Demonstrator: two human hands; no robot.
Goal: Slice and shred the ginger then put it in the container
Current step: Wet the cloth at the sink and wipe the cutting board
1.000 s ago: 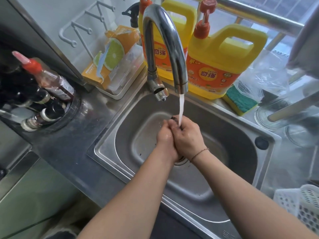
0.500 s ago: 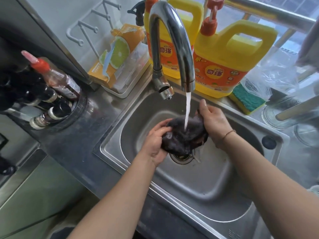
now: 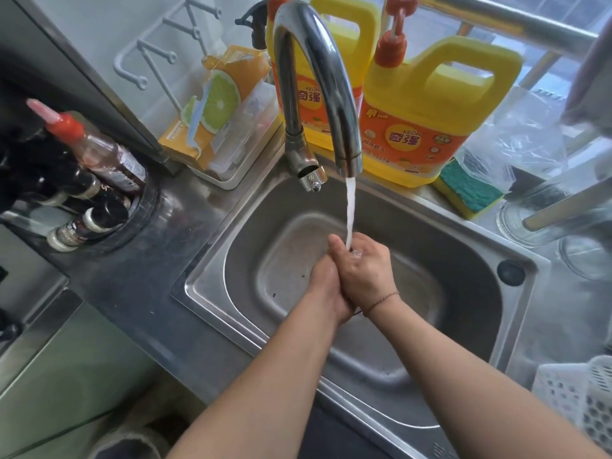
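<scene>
Steel counter (image 3: 139,286) w/ 1 inset steel sink (image 3: 457,246), window rail behind. 1 chrome gooseneck tap (image 3: 318,77) running; single water stream (image 3: 350,210) falls onto the hands.

Hands: 2, clasped together over sink centre, under the stream. Right hand (image 3: 366,270) on top, fingers curled over the left hand (image 3: 326,286); water lands on back of right hand near the knuckles. Palms pressed together, fingers folded. Can't tell if anything's held between them, nothing shows past the fingers. 1 thin cord bracelet (image 3: 381,301) on right wrist.

Ginger: not visible anywhere in view; can't say where it is. Same for a cutting container.

Behind tap: 2 yellow detergent jugs (image 3: 440,104), side by side, touching, each w/ orange-red pump top; orange labels. Just right of them: 1 sponge (image 3: 470,190), yellow w/ green scrub face, on the sink ledge. 1 clear plastic bag (image 3: 516,137) crumpled behind sponge.

Left of tap: 1 orange citrus-print carton (image 3: 215,104) leaning in 1 white tray (image 3: 228,180). 1 white wall hook rack (image 3: 149,61) above.

Far left: round recess holding bottles, approx 4 seen, mostly dark; 1 red-capped sauce bottle (image 3: 96,150) tilted, pink nozzle tip.

Bottom right: 1 white perforated basket (image 3: 576,402), partly cut off. 1 black round plug (image 3: 511,272) on sink's right ledge.
</scene>
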